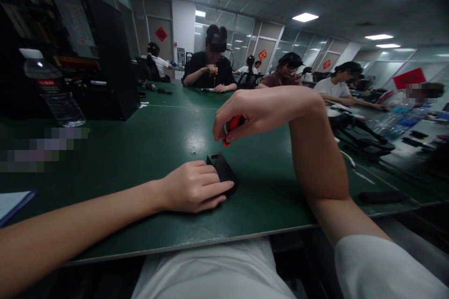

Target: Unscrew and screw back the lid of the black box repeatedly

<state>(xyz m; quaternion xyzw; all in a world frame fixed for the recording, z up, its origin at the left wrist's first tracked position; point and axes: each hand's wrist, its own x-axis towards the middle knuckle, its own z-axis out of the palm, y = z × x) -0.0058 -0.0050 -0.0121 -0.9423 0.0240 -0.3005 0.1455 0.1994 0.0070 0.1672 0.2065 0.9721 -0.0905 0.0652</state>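
Note:
A small black box-like object (pixel 224 172) rests on the green table in front of me. My left hand (pixel 196 186) is wrapped against its left side, with one finger lying across its near end. Above it, my right hand (pixel 245 112) grips the red and black handle of a screwdriver (pixel 235 124). The screwdriver's thin shaft slants down to the far upper edge of the black object. Exactly where the tip sits is too small to tell.
On the left are a water bottle (pixel 52 86), a large black case (pixel 108 51) and a blue-edged sheet (pixel 14 203). A dark flat object (pixel 382 197) lies at the right. Several people sit beyond the green table (pixel 147 140).

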